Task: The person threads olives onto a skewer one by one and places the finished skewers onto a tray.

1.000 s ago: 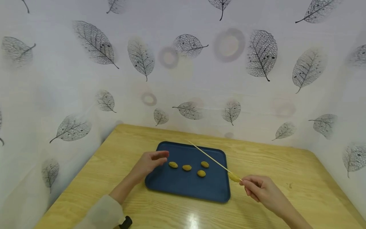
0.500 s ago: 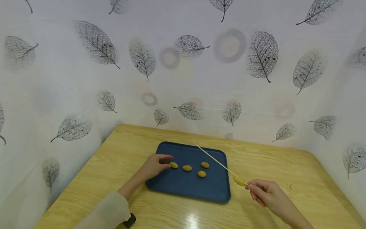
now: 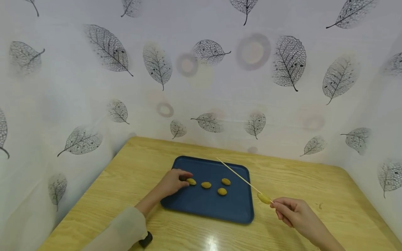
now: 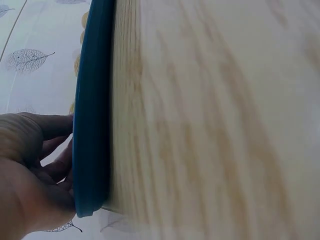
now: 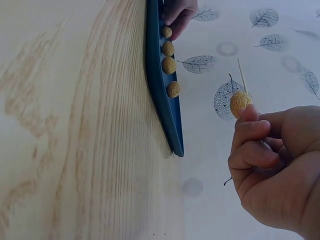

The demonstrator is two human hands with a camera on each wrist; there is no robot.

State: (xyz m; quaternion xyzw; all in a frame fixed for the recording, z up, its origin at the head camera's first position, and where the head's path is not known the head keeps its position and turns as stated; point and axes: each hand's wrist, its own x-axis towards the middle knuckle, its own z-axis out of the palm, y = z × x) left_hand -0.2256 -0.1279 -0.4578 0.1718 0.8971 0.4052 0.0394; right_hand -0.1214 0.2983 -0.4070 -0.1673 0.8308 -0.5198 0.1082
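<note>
My right hand (image 3: 295, 212) pinches the lower end of a thin wooden skewer (image 3: 238, 176) that points up and left. One wrinkled yellow-brown oval fruit (image 3: 264, 198) is threaded on it, close to my fingertips. On the blue tray (image 3: 207, 212), my left hand (image 3: 174, 181) has thumb and fingers around the leftmost loose fruit (image 3: 191, 181). Three more such fruits lie to its right: the middle fruit (image 3: 206, 185), the upper right fruit (image 3: 225, 181) and the lower right fruit (image 3: 222, 191). In the left wrist view the tray wall (image 4: 92, 110) hides the left fingertips.
The tray rests on a light wooden table (image 3: 176, 232), raised rim all around. White cloth (image 3: 220, 83) printed with leaves stands behind and at both sides. A black object (image 3: 146, 240) sits at the left wrist, by the sleeve (image 3: 125, 226).
My left hand has moved right and down onto the leftmost fruit, its fingers closing around it. My right hand has drawn the skewer slightly right and toward me.
</note>
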